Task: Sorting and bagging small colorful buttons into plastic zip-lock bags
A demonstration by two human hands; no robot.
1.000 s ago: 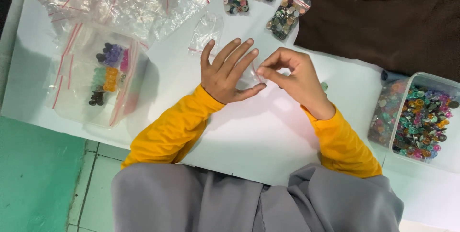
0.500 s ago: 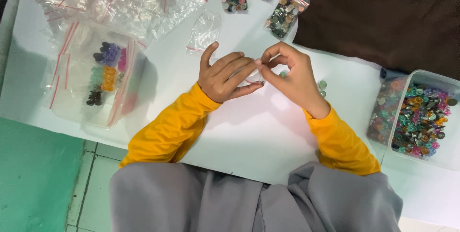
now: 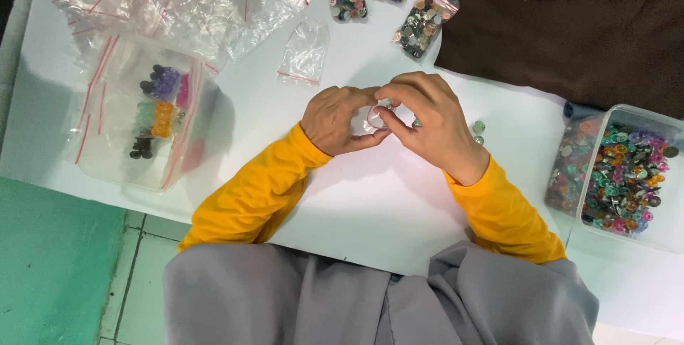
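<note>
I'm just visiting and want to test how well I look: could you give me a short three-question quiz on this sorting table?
1. True or false: both hands hold one small clear bag between them.
2. Which side of the person is the open tub of mixed buttons on? A) left B) right C) behind
3. What colour is the cloth at the far right of the table?

Key
1. True: the left hand and right hand pinch the small clear bag together.
2. B: the tub of mixed buttons sits to the right.
3. Dark brown: the cloth lies on the white table.
</note>
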